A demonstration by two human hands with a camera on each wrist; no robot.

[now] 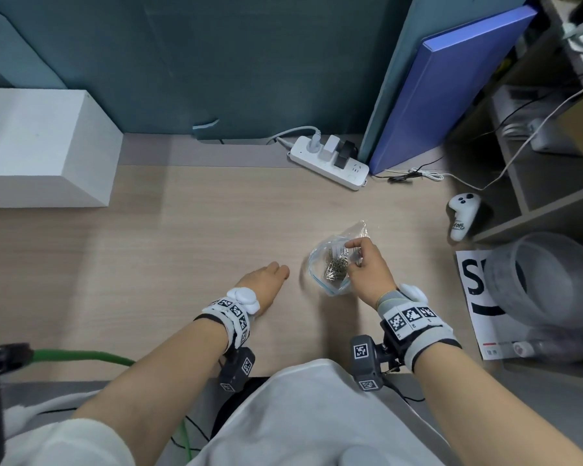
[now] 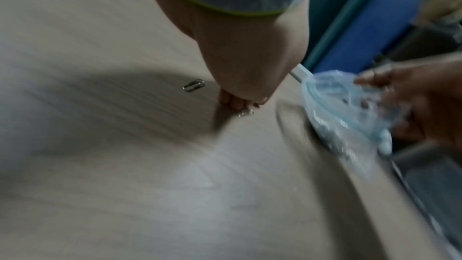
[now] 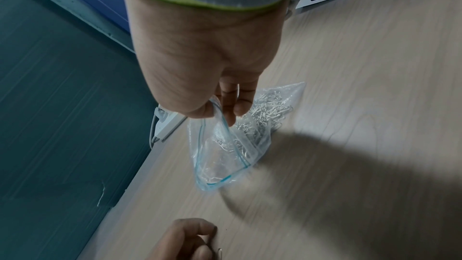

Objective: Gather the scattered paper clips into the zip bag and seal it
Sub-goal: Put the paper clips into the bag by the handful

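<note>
**Bag held open on the right, left hand down on loose clips**

The zip bag (image 1: 334, 264) lies on the desk (image 1: 182, 237) right of centre, under the right hand (image 1: 371, 267). That hand pinches the bag's far rim between thumb and fingers (image 3: 231, 104), lifting the mouth so it gapes toward the left, facing the other hand. The bag's long axis runs from near-left to far-right, its closed end pointing off to the far right. A heap of clips (image 3: 270, 114) sits inside, bunched toward the closed end.

The left hand (image 1: 263, 284) is just left of the bag, apart from it, knuckles up and fingertips (image 2: 235, 102) curled down onto the desk. One clip (image 2: 245, 112) lies right at those fingertips; whether it is actually gripped or only touched I cannot tell, since the wrist view is blurred. A second clip (image 2: 194, 85) lies loose on the desk just beside the hand, its long axis slanting.

A power strip (image 1: 330, 163) sits at the far edge.
</note>
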